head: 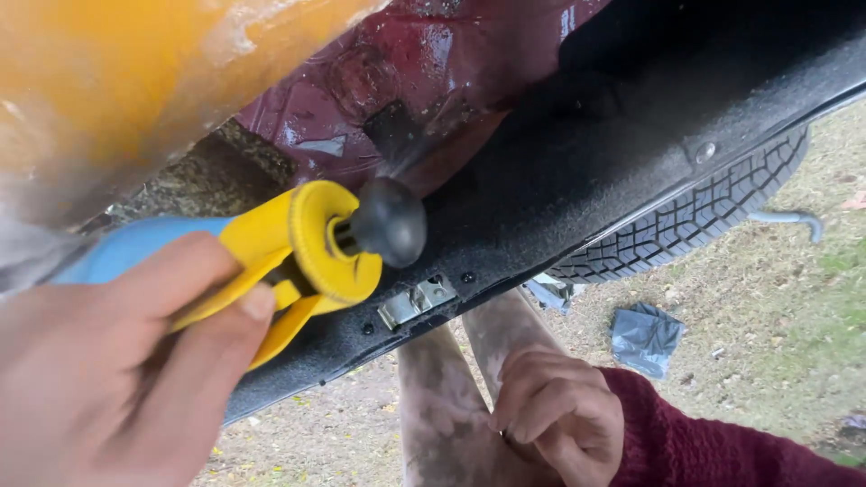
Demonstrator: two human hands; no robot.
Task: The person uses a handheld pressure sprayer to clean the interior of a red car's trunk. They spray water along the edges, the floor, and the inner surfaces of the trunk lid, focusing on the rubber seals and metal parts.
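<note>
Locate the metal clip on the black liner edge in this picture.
In the head view, the metal clip sits on the lower edge of the black liner, just below the yellow tool in the left hand.

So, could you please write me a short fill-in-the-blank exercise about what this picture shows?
1. The left hand grips a tool whose handle is ____ in colour.
2. The tool's black knob sits against the dark ____ liner.
3. The right hand wears a ____ sleeve.
4. Behind the liner shows a treaded ____.

Missing words: yellow; wheel-arch; maroon; tyre
</note>
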